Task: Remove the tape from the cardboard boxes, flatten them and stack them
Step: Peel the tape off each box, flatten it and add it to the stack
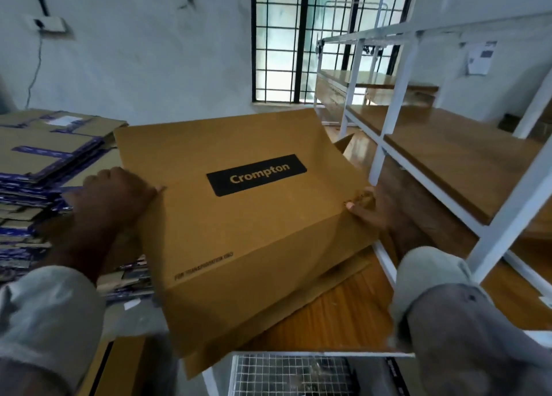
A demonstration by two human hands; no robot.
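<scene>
With both hands gripping the box edges, left hand [119,192] curled over one side, right hand [370,207] pinching the other, I'd squash the cardboard box [239,216] fully flat midair before sliding it onto the stack [44,156] behind-left.

Two bare hands, no gloves, rings or watch seen. Left hand [119,192] at left edge of the Crompton box [248,216], right hand [373,210] at its right edge. Forearms bare approx. to elbows. Pale grey-green sleeves [50,303] rolled/pushed up, cuffs bunched thick, soft fabric w/ folds. Small dark spot on right sleeve, below and right of box.
</scene>
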